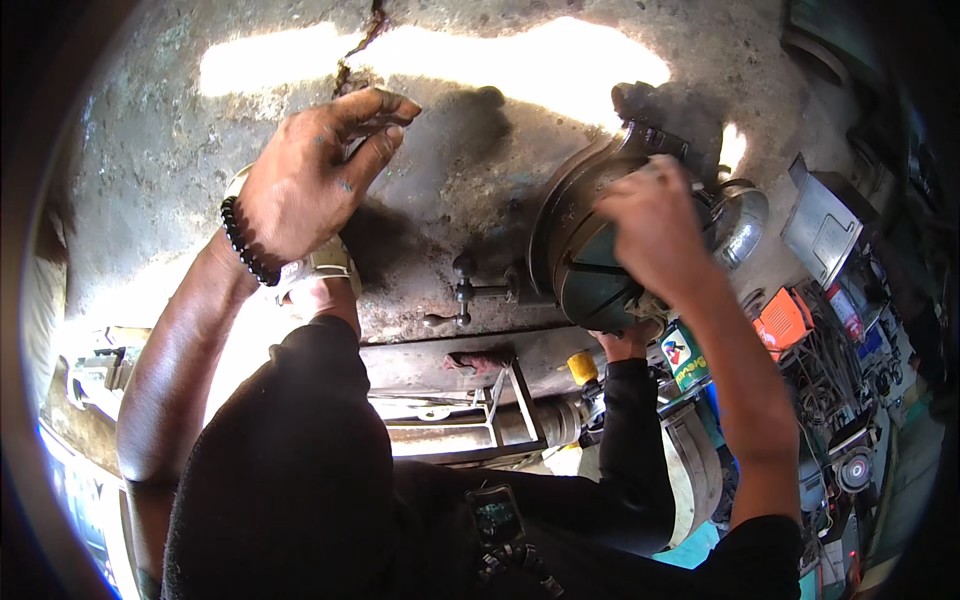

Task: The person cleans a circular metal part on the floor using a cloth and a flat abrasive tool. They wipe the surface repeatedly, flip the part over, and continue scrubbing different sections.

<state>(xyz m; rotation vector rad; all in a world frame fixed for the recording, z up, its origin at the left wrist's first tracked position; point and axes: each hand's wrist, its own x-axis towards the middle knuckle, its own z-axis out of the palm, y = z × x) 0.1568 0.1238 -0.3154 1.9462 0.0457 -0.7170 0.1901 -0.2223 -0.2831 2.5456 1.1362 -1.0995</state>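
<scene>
A round dark metal rotary table [590,285] with slots in its face lies on the concrete floor, right of centre. My right hand [655,225] is over its face, blurred by motion. Its fingers look curled closed, and whatever they may hold is hidden. A crank with a ball-ended handle [462,292] sticks out from the table's left side. Off to the left, my left hand [315,170] hovers over the floor above my foot. Its fingers are bent, with the thumb apart from the forefinger and nothing seen between them. A black beaded bracelet [240,245] circles that wrist.
My sandalled left foot [330,265] and my right foot [630,343] are planted near the rotary table. A shiny rounded metal part [742,222] sits against its right side. Farther right are a grey metal box [822,225], an orange case [785,320] and cluttered tools.
</scene>
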